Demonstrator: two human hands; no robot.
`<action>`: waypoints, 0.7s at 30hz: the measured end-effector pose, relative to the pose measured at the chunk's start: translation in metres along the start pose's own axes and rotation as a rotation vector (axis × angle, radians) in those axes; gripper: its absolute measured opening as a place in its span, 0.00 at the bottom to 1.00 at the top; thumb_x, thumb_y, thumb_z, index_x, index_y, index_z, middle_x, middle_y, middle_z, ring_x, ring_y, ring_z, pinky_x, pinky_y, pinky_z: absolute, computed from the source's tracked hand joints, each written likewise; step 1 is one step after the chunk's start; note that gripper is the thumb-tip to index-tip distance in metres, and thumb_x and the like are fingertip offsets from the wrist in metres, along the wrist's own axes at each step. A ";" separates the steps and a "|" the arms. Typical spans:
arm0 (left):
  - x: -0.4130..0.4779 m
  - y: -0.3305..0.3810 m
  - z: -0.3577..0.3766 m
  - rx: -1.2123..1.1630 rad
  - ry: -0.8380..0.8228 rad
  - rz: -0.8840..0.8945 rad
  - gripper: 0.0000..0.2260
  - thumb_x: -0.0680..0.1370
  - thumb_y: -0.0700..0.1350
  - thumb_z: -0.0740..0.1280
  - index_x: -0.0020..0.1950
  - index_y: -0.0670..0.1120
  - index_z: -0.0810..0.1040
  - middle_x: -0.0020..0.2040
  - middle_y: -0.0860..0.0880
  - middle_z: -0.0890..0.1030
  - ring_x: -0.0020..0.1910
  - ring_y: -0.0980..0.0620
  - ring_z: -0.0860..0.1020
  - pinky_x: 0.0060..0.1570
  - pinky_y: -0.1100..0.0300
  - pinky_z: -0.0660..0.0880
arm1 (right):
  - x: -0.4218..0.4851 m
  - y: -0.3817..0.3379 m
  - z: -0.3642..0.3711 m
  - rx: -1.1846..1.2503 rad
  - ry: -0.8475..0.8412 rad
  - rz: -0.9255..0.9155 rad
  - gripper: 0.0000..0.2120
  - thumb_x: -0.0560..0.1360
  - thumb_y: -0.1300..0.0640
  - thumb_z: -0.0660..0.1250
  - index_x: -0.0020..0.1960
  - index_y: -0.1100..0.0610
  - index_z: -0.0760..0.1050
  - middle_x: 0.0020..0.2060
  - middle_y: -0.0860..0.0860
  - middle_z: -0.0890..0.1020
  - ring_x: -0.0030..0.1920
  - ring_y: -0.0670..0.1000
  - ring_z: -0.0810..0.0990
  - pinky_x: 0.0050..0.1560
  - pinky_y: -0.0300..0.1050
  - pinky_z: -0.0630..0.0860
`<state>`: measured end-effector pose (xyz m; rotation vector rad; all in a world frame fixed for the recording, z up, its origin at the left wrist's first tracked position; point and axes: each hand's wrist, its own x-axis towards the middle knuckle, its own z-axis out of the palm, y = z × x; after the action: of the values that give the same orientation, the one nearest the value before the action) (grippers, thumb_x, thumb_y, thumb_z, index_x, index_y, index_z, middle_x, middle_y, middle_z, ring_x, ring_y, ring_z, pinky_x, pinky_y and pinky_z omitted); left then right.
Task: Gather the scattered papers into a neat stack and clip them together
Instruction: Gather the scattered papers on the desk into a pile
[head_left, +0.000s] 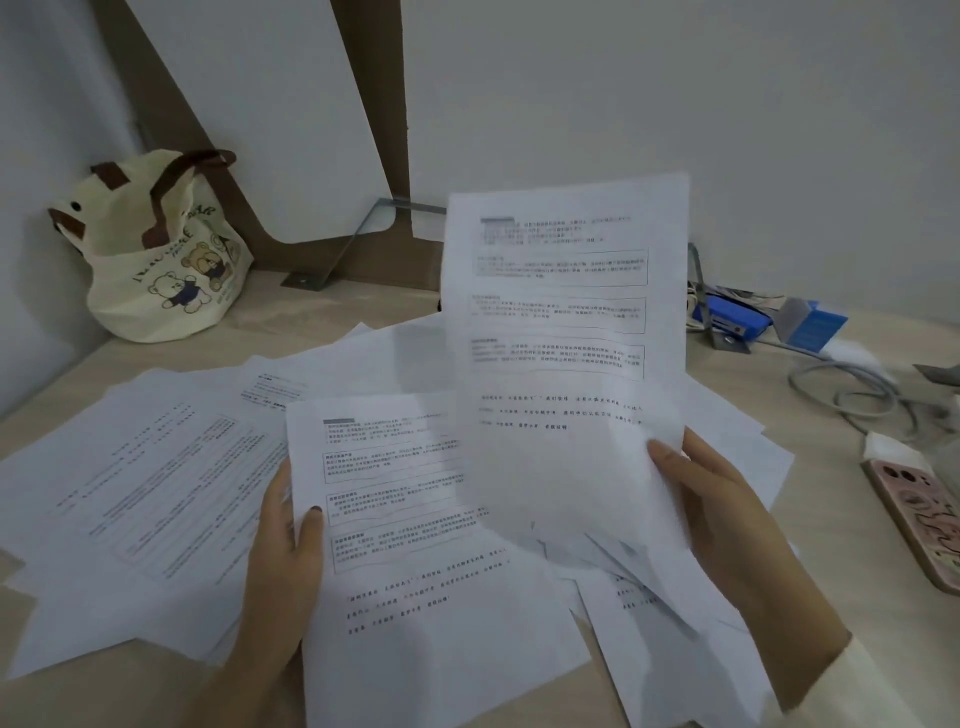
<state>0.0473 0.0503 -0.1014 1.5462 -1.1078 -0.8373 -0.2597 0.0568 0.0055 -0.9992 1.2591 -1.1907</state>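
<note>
Thin printed papers (156, 467) litter the pale woodgrain tabletop (311, 312); left hand (285, 561) pinches a flat sheet (415, 530); beside it, right hand (727, 509) grips an upright sheet (561, 312).

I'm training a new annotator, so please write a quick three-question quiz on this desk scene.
1. True or false: the right hand holds one printed sheet raised off the desk.
2. What stands at the far left of the desk, against the wall? A) a bear-print tote bag B) a laptop C) a mug
3. Fill in: the left hand grips a second sheet by its ___ edge.

Key: 1 true; 2 A; 3 left.
</note>
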 end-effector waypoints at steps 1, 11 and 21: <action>0.000 0.000 0.000 -0.012 0.000 -0.004 0.23 0.80 0.40 0.57 0.74 0.53 0.59 0.65 0.48 0.74 0.62 0.47 0.74 0.63 0.44 0.71 | -0.002 -0.001 0.002 0.033 -0.033 0.011 0.13 0.77 0.57 0.59 0.58 0.48 0.78 0.54 0.46 0.84 0.53 0.50 0.83 0.50 0.47 0.81; -0.001 0.002 -0.005 -0.062 -0.028 -0.017 0.22 0.81 0.40 0.56 0.74 0.54 0.59 0.65 0.49 0.74 0.61 0.47 0.75 0.60 0.46 0.72 | -0.004 0.044 0.019 -0.293 -0.010 0.192 0.08 0.77 0.60 0.62 0.51 0.56 0.80 0.47 0.53 0.86 0.45 0.52 0.84 0.46 0.42 0.79; -0.002 0.010 -0.003 -0.092 -0.004 -0.045 0.20 0.81 0.44 0.56 0.74 0.51 0.62 0.63 0.57 0.69 0.62 0.55 0.69 0.64 0.56 0.65 | -0.001 0.078 0.048 -0.779 -0.169 0.163 0.14 0.76 0.59 0.59 0.33 0.54 0.62 0.28 0.45 0.67 0.30 0.45 0.65 0.32 0.36 0.61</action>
<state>0.0466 0.0525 -0.0909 1.4978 -1.0268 -0.9100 -0.2040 0.0653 -0.0671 -1.4783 1.6677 -0.4559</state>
